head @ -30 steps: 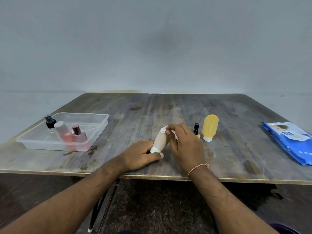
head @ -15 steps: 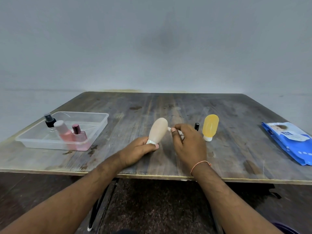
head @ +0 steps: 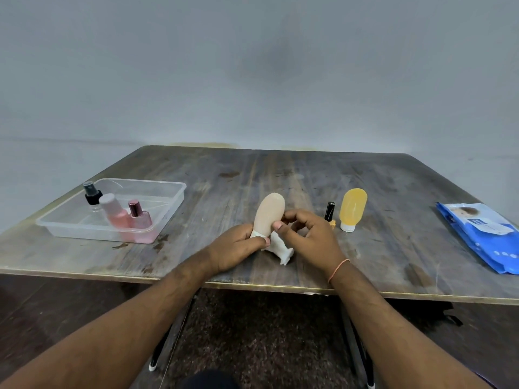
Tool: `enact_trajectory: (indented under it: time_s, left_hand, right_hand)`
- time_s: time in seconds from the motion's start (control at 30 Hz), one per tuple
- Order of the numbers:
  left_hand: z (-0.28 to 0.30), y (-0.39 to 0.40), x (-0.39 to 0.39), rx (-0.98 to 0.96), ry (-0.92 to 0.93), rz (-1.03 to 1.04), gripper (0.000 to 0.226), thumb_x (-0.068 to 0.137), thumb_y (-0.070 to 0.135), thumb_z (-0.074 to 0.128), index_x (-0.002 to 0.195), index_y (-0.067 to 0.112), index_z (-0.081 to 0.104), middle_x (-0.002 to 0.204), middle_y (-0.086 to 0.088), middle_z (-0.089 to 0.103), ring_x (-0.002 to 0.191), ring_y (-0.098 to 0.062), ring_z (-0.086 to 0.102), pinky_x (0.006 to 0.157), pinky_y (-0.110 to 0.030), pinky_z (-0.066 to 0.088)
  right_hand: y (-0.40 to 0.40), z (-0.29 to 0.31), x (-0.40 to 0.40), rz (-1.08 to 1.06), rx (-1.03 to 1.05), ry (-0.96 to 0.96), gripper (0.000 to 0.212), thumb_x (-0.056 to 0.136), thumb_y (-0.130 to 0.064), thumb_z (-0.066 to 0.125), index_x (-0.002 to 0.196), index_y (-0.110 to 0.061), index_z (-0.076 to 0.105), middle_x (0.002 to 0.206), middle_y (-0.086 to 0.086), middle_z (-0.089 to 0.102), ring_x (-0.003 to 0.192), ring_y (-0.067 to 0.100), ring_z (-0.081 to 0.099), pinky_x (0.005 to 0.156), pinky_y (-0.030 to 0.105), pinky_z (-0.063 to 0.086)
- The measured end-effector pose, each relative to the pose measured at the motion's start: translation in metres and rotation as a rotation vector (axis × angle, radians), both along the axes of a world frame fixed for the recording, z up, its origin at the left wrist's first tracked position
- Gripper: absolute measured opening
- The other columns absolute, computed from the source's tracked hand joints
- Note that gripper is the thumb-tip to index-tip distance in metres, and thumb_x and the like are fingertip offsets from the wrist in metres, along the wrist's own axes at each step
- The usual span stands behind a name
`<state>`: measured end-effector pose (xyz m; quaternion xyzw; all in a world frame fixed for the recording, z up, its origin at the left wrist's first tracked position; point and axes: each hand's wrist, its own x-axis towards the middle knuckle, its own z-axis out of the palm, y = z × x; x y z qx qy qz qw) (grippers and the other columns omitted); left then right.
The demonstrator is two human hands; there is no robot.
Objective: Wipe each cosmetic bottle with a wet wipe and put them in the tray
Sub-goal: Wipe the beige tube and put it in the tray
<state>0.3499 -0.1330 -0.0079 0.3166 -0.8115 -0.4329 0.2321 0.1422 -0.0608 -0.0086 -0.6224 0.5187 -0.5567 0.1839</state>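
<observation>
My left hand (head: 236, 247) grips the white cap end of a beige squeeze bottle (head: 268, 210), which stands tilted up over the table's front middle. My right hand (head: 309, 234) holds a crumpled white wet wipe (head: 282, 248) just beside the bottle's lower part, thumb and finger near the bottle. A clear plastic tray (head: 168, 192) at the left holds a black-capped spray bottle (head: 92, 193), a pink bottle (head: 115, 213) and a pink perfume bottle (head: 139, 217). A yellow squeeze bottle (head: 352, 209) and a small black-capped bottle (head: 329, 211) stand to the right of my hands.
A blue pack of wet wipes (head: 483, 234) lies at the table's right edge. The worn wooden table (head: 280, 169) ends in a front edge just under my wrists. A grey wall rises behind it, with dark floor below.
The beige bottle went from lying low between my hands to standing tilted up by its cap. My right hand slid from the bottle's top down to its lower part with the wipe.
</observation>
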Motion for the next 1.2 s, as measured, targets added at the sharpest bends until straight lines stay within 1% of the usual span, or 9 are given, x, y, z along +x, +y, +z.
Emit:
enact_trajectory:
  time_s: [0.1,0.2,0.33,0.43,0.5,0.7,0.9,1.0,1.2]
  left_hand:
    - [0.001,0.004,0.001,-0.052,-0.05,0.008,0.04,0.093,0.056,0.057,0.118,0.027,0.07,0.11,-0.002,0.076,0.107,-0.025,0.07,0.099,-0.055,0.053]
    - [0.003,0.009,0.003,-0.098,-0.05,0.031,0.049,0.097,0.06,0.057,0.134,0.03,0.064,0.121,0.006,0.075,0.114,-0.015,0.07,0.103,-0.052,0.056]
    - [0.006,0.015,0.005,-0.256,-0.052,0.041,0.055,0.102,0.064,0.055,0.143,0.028,0.056,0.128,0.01,0.068,0.118,-0.011,0.067,0.1,-0.045,0.058]
    - [0.016,0.02,0.01,-0.399,-0.012,0.105,0.05,0.105,0.057,0.052,0.145,0.027,0.056,0.124,0.017,0.062,0.111,0.003,0.061,0.089,-0.021,0.051]
    - [0.027,0.019,0.016,-0.497,0.018,0.151,0.049,0.106,0.051,0.057,0.147,0.025,0.056,0.123,0.019,0.06,0.111,0.008,0.058,0.088,-0.013,0.044]
    - [0.067,0.018,0.042,-0.626,0.007,0.181,0.033,0.1,0.031,0.076,0.131,0.022,0.073,0.115,0.014,0.074,0.084,0.021,0.057,0.07,-0.004,0.039]
    - [0.109,0.016,0.093,-0.713,-0.024,0.296,0.033,0.092,0.045,0.083,0.123,0.034,0.08,0.107,0.023,0.077,0.089,0.019,0.062,0.073,-0.003,0.038]
    - [0.13,0.016,0.128,-0.778,-0.085,0.368,0.034,0.091,0.053,0.08,0.121,0.037,0.081,0.102,0.025,0.077,0.092,0.01,0.065,0.076,-0.01,0.04]
    - [0.156,0.02,0.209,-0.836,-0.163,0.572,0.034,0.088,0.06,0.079,0.118,0.044,0.08,0.088,0.031,0.07,0.082,0.017,0.063,0.073,-0.013,0.041]
  right_hand:
    - [-0.002,-0.001,-0.003,0.058,0.02,-0.063,0.027,0.086,-0.051,0.079,0.1,-0.028,0.08,0.086,-0.005,0.076,0.08,0.039,0.067,0.078,0.057,0.059]
    - [0.0,0.002,-0.003,0.092,0.018,-0.075,0.03,0.087,-0.048,0.079,0.104,-0.023,0.081,0.09,-0.003,0.079,0.083,0.041,0.068,0.079,0.058,0.058]
    - [0.002,0.006,-0.001,0.117,0.044,-0.129,0.025,0.092,-0.03,0.079,0.109,-0.012,0.08,0.098,0.0,0.081,0.084,0.013,0.072,0.076,0.039,0.058]
    - [0.005,0.01,-0.001,0.176,0.077,-0.192,0.015,0.097,-0.013,0.078,0.111,-0.008,0.079,0.095,-0.002,0.08,0.082,0.008,0.07,0.074,0.027,0.054]
    - [0.006,0.015,0.001,0.202,0.09,-0.191,0.017,0.097,-0.009,0.077,0.114,-0.008,0.078,0.092,-0.005,0.079,0.08,0.006,0.069,0.071,0.022,0.054]
    - [0.0,0.04,0.023,0.168,0.071,-0.106,0.016,0.098,-0.019,0.077,0.114,-0.02,0.079,0.096,-0.002,0.081,0.079,0.015,0.068,0.068,0.031,0.055]
    - [-0.014,0.071,0.072,0.184,0.041,-0.117,0.019,0.099,-0.024,0.077,0.118,-0.027,0.079,0.094,-0.002,0.081,0.074,0.014,0.065,0.06,0.025,0.053]
    - [-0.028,0.087,0.109,0.182,-0.001,-0.137,0.016,0.097,-0.026,0.079,0.112,-0.03,0.078,0.089,-0.009,0.079,0.077,0.006,0.067,0.067,0.018,0.052]
    - [-0.053,0.109,0.195,0.153,-0.068,-0.098,0.018,0.097,-0.034,0.078,0.114,-0.03,0.081,0.101,-0.016,0.08,0.095,0.002,0.073,0.084,0.023,0.059]
